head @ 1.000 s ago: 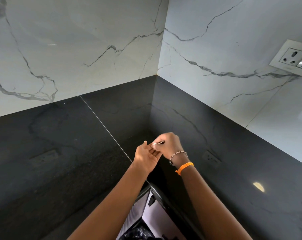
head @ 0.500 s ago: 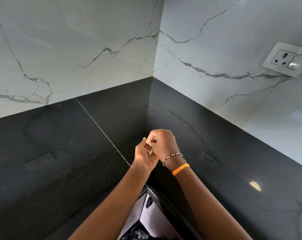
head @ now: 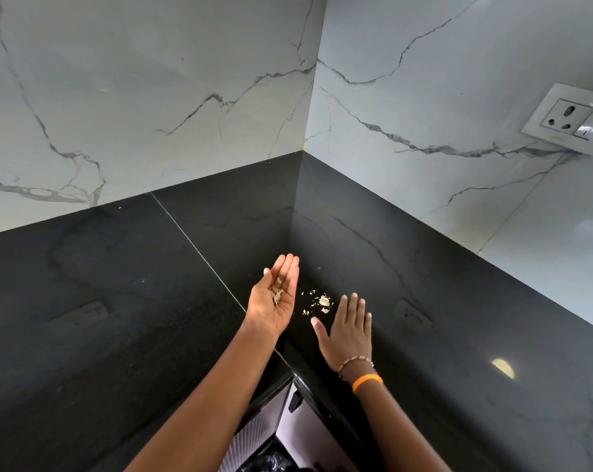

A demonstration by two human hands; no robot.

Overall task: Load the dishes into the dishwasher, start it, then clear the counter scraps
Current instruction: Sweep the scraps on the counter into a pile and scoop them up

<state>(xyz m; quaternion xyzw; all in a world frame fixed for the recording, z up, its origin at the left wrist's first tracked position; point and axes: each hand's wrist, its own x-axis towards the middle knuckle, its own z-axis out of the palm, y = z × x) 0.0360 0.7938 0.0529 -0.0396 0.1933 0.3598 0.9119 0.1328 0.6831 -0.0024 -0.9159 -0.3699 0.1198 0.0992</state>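
My left hand is turned palm up over the black counter, fingers nearly straight, with a small heap of pale scraps lying in the palm. Just right of it, more pale scraps, among them one larger peel, lie scattered on the counter. My right hand is flat, palm down, fingers spread, just below and right of those loose scraps. It wears a bead bracelet and an orange band at the wrist.
The counter forms an inner corner under white marble walls. A wall socket sits at the upper right. Below the counter edge a drawer front and a black bin bag show between my arms.
My hands were pressed together, the right one putting scraps into the left palm. They have parted: the left lies open palm up, the right has dropped flat beside the scraps on the counter.
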